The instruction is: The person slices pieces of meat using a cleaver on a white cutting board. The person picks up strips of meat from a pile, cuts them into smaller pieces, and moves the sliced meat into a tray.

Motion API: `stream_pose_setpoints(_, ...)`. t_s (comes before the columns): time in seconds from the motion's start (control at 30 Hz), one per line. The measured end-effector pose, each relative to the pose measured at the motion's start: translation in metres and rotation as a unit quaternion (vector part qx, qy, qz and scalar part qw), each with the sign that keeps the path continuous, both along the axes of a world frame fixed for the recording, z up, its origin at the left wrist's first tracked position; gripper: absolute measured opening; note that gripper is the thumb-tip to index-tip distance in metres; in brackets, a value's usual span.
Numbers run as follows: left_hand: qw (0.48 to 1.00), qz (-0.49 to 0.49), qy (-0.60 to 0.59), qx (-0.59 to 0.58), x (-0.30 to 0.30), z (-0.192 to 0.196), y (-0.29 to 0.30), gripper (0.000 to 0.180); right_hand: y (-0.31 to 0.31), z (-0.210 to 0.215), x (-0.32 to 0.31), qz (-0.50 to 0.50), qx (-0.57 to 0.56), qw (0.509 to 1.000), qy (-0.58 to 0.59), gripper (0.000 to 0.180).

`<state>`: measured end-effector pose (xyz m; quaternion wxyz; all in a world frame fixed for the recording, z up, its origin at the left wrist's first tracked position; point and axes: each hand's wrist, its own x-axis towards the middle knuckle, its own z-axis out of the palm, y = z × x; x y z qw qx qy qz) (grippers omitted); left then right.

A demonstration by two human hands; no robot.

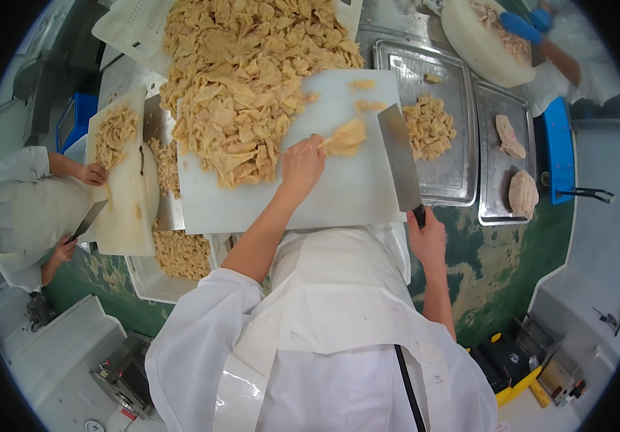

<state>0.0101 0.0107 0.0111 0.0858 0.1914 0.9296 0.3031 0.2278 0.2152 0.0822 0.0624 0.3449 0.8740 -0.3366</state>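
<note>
In the head view, your left hand [302, 167] pinches the near end of a flat yellowish piece [346, 138] lying on the white board [339, 191]. Your right hand [426, 234] grips the handle of a cleaver [401, 158], whose blade stands between that piece and the metal tray [455, 169] beyond your right hand, which carries cut bits [429, 128]. A big heap [241, 93] crowds the board beyond and left of your left hand. Right of your right hand, a second tray [498, 173] carries two pale pieces [523, 193]. Well left of your left hand, a co-worker's hand [91, 173] is at another board [131, 227].
</note>
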Motion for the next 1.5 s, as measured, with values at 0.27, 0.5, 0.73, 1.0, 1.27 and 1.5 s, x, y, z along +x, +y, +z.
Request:
stream_pose_setpoints(0.27,0.992,0.004,0.039,-0.119,0.001,0.014,-0.03,0.021,-0.012,0.017,-0.014,0.028,0.064,0.997,-0.012,0.029)
stream_pose_setpoints(0.5,0.992,0.017,0.113,-0.056,0.003,0.01,-0.029,0.017,-0.015,-0.001,-0.041,0.083,0.116,0.99,-0.01,0.025)
stream_pose_setpoints(0.73,0.993,0.053,0.005,0.103,0.001,0.004,-0.022,0.021,-0.025,0.013,-0.048,0.12,0.06,0.991,-0.013,0.027)
stream_pose_setpoints(1.0,0.986,-0.1,0.121,-0.052,-0.008,-0.004,0.005,0.019,-0.005,0.001,-0.015,0.005,0.12,0.993,-0.014,0.031)
stream_pose_setpoints(1.27,0.912,-0.082,-0.264,0.304,-0.019,-0.018,0.026,0.015,-0.031,0.001,-0.001,0.001,0.026,1.0,0.009,0.028)
stream_pose_setpoints(1.5,0.907,-0.041,-0.364,0.205,-0.019,-0.001,0.041,0.026,-0.022,-0.011,0.006,0.003,0.009,0.998,0.056,0.027)
